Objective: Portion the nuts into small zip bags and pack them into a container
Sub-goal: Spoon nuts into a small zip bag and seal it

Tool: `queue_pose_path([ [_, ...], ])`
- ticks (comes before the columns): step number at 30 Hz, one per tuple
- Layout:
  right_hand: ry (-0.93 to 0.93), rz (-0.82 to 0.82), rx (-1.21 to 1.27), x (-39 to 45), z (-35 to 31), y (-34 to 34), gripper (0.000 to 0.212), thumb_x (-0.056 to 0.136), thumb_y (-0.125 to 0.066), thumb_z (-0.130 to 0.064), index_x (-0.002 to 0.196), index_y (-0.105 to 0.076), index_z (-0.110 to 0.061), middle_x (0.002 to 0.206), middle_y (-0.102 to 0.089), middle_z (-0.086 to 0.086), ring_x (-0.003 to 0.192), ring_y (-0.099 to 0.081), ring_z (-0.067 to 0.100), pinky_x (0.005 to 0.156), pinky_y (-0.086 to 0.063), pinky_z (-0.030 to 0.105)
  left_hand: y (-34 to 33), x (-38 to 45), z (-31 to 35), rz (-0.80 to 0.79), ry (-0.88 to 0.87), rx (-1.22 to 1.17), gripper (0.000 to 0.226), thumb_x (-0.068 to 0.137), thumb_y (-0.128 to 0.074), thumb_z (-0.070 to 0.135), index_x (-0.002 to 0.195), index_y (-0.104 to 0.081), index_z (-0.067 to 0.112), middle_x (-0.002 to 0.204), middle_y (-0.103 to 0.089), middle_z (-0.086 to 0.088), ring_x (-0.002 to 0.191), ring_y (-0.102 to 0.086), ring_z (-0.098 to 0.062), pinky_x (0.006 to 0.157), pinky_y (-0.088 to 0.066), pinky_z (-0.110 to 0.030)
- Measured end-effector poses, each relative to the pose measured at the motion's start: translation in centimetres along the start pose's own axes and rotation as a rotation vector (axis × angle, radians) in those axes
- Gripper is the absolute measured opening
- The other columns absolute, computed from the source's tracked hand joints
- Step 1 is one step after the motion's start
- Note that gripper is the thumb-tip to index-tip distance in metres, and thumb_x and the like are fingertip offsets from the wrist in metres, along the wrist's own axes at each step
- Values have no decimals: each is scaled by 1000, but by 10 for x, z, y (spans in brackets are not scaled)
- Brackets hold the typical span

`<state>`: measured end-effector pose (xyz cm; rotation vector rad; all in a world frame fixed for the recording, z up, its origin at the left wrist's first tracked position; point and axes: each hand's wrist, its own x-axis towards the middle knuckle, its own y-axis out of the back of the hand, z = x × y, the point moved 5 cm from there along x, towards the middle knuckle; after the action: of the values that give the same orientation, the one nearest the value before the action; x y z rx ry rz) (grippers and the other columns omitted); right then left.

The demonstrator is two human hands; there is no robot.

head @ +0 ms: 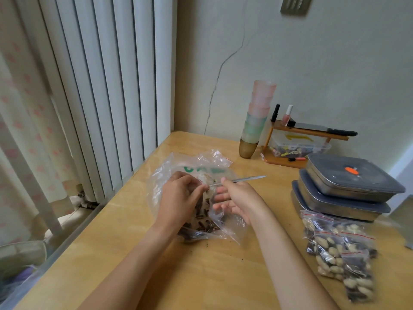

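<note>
Both forearms reach forward over the wooden bench (pixel 125 242) and meet above a large clear plastic bag (pixel 178 166). The left hand (pixel 181 198) is turned palm down, its fingers curled and pinching the mouth of a small zip bag (pixel 206 183) with a red seal strip, held just over the large bag. The right hand (pixel 234 198) faces it, thumb and forefinger pinching a thin metal spoon handle (pixel 241 180) that slants up to the right, while its other fingers are spread loosely below; the spoon's bowl end is hidden between the hands.

The large bag lies crumpled and open near the middle of the bench, with green print on its far side and dark striped seeds (pixel 201 222) heaped in its near end, partly under the left wrist. A few dark crumbs dot the bench just in front of it.

At the right edge of the bench sit filled small zip bags (pixel 339 249) of pale nuts mixed with dark seeds, piled and overlapping; about five red seals show, though the exact count is unclear. Just behind them stand three stacked metal containers (pixel 344 193) with grey lids, the top lid bearing an orange valve. Farther back is a tall stack of pastel cups (pixel 257 117) beside a small wooden shelf (pixel 308 130)
</note>
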<state>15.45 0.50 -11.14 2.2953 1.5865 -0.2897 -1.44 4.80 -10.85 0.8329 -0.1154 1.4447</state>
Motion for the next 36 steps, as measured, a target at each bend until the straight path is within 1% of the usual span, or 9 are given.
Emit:
queue_pose_path([
  [4,17,-42,-109,1,2,0,25,104,-58,-26,106,-72,-5,96,-76,11,71,-69,23,61,-46,25,-5,1,2,-84,-14,52,22,91,-59,24,103,-76,16,105,-58,9,92,-58,0,79,-43,-8],
  [7,22,-92,-158,-1,1,3,24,103,-61,-22,106,-73,-2,91,-74,10,72,-66,21,63,-51,26,-6,2,1,-112,-17,88,22,89,-61,18,106,-75,13,107,-57,7,89,-59,-2,78,-44,-7],
  [11,29,-134,-224,-4,-2,10,55,109,-42,-46,104,-77,-4,99,-79,11,95,-75,26,82,-60,29,-5,4,0,-99,-45,84,18,91,-62,17,104,-73,16,104,-59,5,82,-62,-6,79,-56,-28],
  [14,53,-132,-175,-2,-3,12,66,110,-33,-53,105,-78,-5,98,-80,12,95,-77,25,88,-61,32,-4,4,-1,-85,-41,85,15,91,-63,15,102,-73,17,101,-60,7,81,-63,-6,78,-57,-33],
  [19,140,-15,-23,4,-2,2,40,108,-51,-38,110,-73,-5,105,-77,13,91,-75,19,83,-59,29,-2,3,4,-87,-55,31,12,87,-65,11,89,-76,17,94,-63,9,76,-64,-5,73,-57,-31],
  [22,150,-40,39,4,-1,-4,27,103,-61,-35,109,-76,-13,104,-78,6,97,-74,19,90,-58,33,-2,2,7,-87,-64,-23,13,87,-66,12,89,-76,20,93,-64,11,79,-66,-5,74,-58,-32],
  [27,326,-80,-149,-3,-14,-2,16,98,-70,-31,107,-79,-22,100,-78,-9,91,-70,7,83,-54,23,2,3,4,-28,-11,-69,15,89,-65,17,91,-75,27,86,-68,12,83,-66,-8,75,-57,-38],
  [30,406,-69,-160,-4,-17,-2,10,90,-80,-20,100,-79,-18,95,-79,0,84,-71,11,87,-58,31,4,3,5,-18,44,-145,20,90,-64,8,97,-72,25,85,-71,11,81,-69,-7,73,-60,-34],
  [36,521,50,-288,-3,-22,2,7,89,-80,-22,82,-78,-23,78,-76,-4,74,-68,11,84,-58,39,8,1,9,-20,85,-218,15,91,-68,14,100,-69,26,85,-71,10,82,-69,-5,72,-58,-26],
])
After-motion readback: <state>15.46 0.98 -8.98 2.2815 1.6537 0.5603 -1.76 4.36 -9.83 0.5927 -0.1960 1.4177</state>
